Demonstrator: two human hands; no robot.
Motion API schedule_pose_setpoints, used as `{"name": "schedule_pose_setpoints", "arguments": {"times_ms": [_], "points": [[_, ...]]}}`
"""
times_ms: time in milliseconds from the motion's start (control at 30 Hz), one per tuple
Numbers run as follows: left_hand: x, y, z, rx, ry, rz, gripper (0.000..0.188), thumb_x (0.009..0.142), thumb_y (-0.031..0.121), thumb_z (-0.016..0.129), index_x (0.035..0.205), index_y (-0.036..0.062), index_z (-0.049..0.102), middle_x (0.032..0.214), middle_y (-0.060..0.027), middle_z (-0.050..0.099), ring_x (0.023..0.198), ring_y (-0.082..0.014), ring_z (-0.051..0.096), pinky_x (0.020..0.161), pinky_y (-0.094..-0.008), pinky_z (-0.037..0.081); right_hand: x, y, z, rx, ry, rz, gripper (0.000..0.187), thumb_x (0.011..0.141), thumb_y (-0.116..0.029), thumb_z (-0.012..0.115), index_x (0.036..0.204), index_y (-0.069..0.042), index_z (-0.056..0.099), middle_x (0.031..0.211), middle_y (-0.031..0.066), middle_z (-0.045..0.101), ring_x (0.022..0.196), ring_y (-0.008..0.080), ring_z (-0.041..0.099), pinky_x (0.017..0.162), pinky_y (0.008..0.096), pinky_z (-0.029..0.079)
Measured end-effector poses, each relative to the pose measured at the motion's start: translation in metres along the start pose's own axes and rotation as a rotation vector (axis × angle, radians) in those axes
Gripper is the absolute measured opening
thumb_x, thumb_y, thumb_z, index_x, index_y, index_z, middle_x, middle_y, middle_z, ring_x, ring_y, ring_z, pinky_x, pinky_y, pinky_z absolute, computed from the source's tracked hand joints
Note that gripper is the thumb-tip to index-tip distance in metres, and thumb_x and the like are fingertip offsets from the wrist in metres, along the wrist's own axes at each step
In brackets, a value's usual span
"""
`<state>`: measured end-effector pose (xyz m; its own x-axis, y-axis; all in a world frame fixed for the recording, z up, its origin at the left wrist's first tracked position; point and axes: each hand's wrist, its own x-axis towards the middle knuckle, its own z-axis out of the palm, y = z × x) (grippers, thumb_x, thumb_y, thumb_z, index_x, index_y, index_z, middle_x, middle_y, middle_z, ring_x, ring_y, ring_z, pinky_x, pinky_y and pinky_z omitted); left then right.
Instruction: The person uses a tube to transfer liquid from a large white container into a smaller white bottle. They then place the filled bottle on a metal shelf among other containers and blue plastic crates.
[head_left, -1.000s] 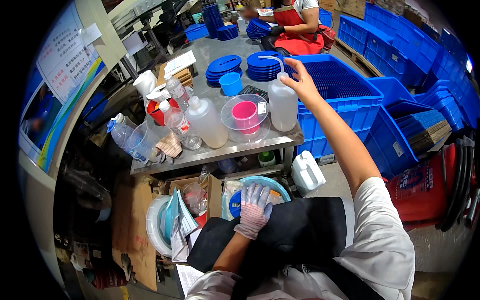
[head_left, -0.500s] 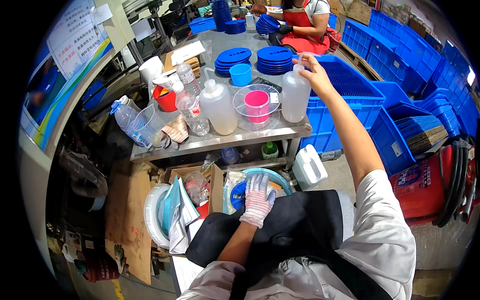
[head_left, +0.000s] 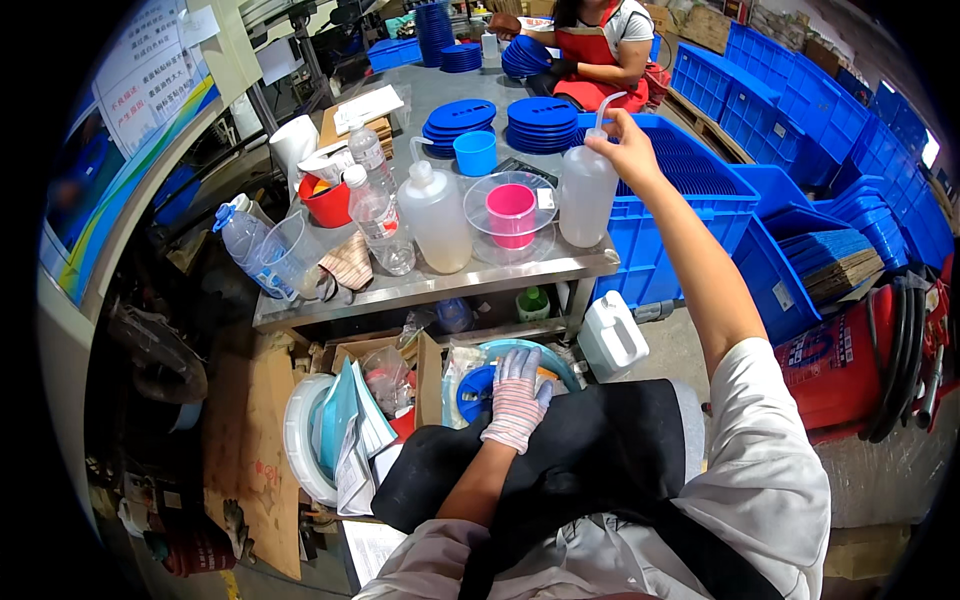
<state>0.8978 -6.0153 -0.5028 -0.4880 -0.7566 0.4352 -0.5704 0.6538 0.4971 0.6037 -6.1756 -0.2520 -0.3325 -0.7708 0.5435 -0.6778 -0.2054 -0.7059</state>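
My bare right hand (head_left: 628, 152) pinches the neck of a translucent white wash bottle (head_left: 585, 203) with a bent spout, standing upright at the table's right front corner. My left hand (head_left: 519, 398), in a striped white glove, lies flat on my dark apron with its fingers stretched forward and nothing held. Beside its fingers shows a blue round plastic piece (head_left: 474, 391). Left of the wash bottle, a pink cup (head_left: 511, 214) stands in a clear round dish (head_left: 480, 243). A second wash bottle (head_left: 436, 222) is farther left, its spout bent left.
Stacked blue discs (head_left: 541, 122) and a blue cup (head_left: 474, 153) occupy the metal table (head_left: 390, 283). Clear bottles (head_left: 381, 226) stand at left. A blue crate (head_left: 680, 215) adjoins the table's right side; a white jug (head_left: 612, 337) stands below. Across the table sits a co-worker (head_left: 600, 55).
The fingers of my right hand have shifted on the wash bottle's top, and its spout now shows above them. My left hand stays put. The whole view has moved slightly.
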Motion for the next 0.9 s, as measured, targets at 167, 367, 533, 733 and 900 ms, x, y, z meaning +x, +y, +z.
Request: {"name": "schedule_pose_setpoints", "arguments": {"times_ms": [167,367,533,733,900], "points": [[0.005,0.007,0.001,-0.015,0.022,0.032,0.062,0.077,0.021,0.068,0.133,0.0043,0.047,0.129,-0.0214,0.051,0.125,-0.0414,0.042,0.107,-0.0505,0.033,0.023,0.001,-0.022,0.236,0.033,-0.074,0.051,0.079,-0.021,0.074,0.122,-0.003,0.054,0.11,0.0104,0.066,0.102,0.0189,0.063,0.089,0.0318,0.047],[0.008,0.005,-0.003,-0.02,0.012,0.017,0.061,0.077,0.02,0.068,0.132,0.0038,0.048,0.126,-0.0207,0.052,0.123,-0.0404,0.044,0.106,-0.049,0.034,0.031,-0.031,-0.041,0.144,0.059,-0.267,0.039,0.084,-0.021,0.069,0.119,-0.007,0.061,0.112,0.0116,0.066,0.106,0.02,0.062,0.092,0.0332,0.048],[0.007,0.003,-0.002,-0.037,-0.003,0.007,0.06,0.077,0.02,0.068,0.132,0.0042,0.048,0.128,-0.0217,0.052,0.124,-0.0408,0.044,0.106,-0.0489,0.034,0.035,-0.044,-0.055,-0.078,0.123,-0.353,0.036,0.083,-0.024,0.07,0.114,-0.005,0.065,0.107,0.0144,0.067,0.097,0.0213,0.067,0.085,0.0323,0.051],[0.008,-0.001,0.0,-0.054,-0.009,0.004,0.059,0.077,0.019,0.068,0.131,0.0039,0.049,0.125,-0.0224,0.054,0.123,-0.0418,0.045,0.104,-0.0491,0.036,0.033,-0.057,-0.069,0.084,0.111,-0.284,0.036,0.087,-0.028,0.068,0.114,-0.004,0.063,0.106,0.0099,0.066,0.098,0.0175,0.061,0.086,0.0286,0.047],[0.005,-0.002,0.001,-0.051,-0.004,0.015,0.057,0.077,0.018,0.068,0.129,0.0039,0.05,0.124,-0.023,0.054,0.121,-0.0418,0.047,0.103,-0.0493,0.037,0.031,-0.067,-0.077,0.092,0.17,-0.325,0.035,0.088,-0.03,0.067,0.113,-0.006,0.065,0.105,0.009,0.066,0.096,0.0162,0.062,0.084,0.0288,0.049]]}}
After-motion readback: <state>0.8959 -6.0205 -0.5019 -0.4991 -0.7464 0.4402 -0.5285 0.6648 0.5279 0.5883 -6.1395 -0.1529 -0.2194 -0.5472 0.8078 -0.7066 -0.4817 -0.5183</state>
